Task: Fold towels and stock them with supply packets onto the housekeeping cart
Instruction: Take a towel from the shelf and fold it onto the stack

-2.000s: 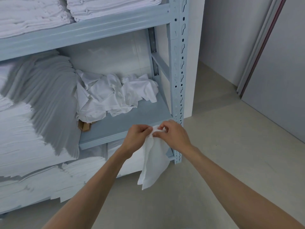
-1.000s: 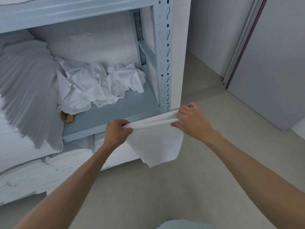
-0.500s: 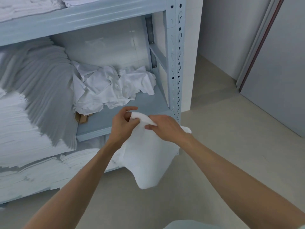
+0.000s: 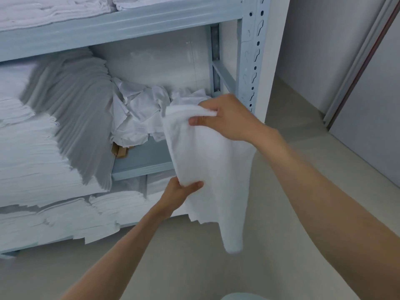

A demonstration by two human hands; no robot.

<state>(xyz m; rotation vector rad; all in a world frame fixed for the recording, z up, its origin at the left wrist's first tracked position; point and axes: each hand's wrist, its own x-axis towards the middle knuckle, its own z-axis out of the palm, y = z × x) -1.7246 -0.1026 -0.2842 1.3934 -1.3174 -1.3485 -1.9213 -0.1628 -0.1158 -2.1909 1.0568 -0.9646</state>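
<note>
The small white terry towel (image 4: 207,169) now hangs lengthwise — right hand (image 4: 227,118) pinching its top, left hand (image 4: 181,189) pinching lower. Hands have parted; folding looks underway.

Only one view on my feed here, a wide-angle cam on the person's head, looking forward and down along both forearms. It sits close to the metal shelving rack (image 4: 252,61), which fills the left and top, with the floor (image 4: 292,169) running off to the right. No second view, so nothing overlaps.
</note>
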